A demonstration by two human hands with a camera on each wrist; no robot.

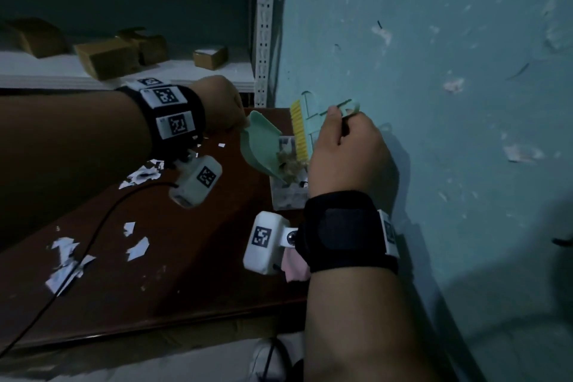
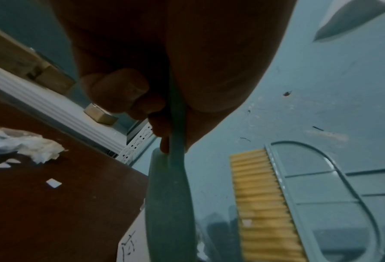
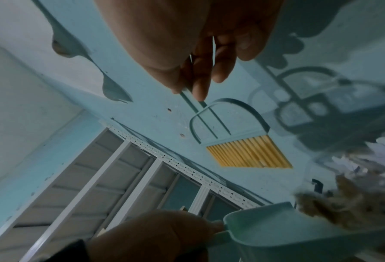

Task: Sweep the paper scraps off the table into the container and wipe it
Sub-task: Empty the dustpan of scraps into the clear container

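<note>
Both hands are working at the tabletop's (image 1: 192, 285) far corner by the wall (image 1: 449, 77). Left hand (image 1: 221, 107) is gripping the dustpan (image 1: 262, 146) handle, tilting it over the clear container (image 1: 286, 198), where scraps and brownish debris are gathering. Right hand (image 1: 347, 155) is pinching the brush (image 1: 307, 125) handle, bristles hanging beside the pan. More scraps (image 1: 66, 267) are lying near the front edge, under a black cable (image 1: 93, 239). Boxes (image 1: 107, 57) are sitting on the shelf (image 1: 124, 77) behind.

You tip the green dustpan (image 1: 263, 146) over the clear container (image 1: 288, 192), the yellow-bristled brush (image 1: 305, 130) beside it, while white paper scraps (image 1: 66, 260) (many) lie on the brown table (image 1: 186, 257).
</note>
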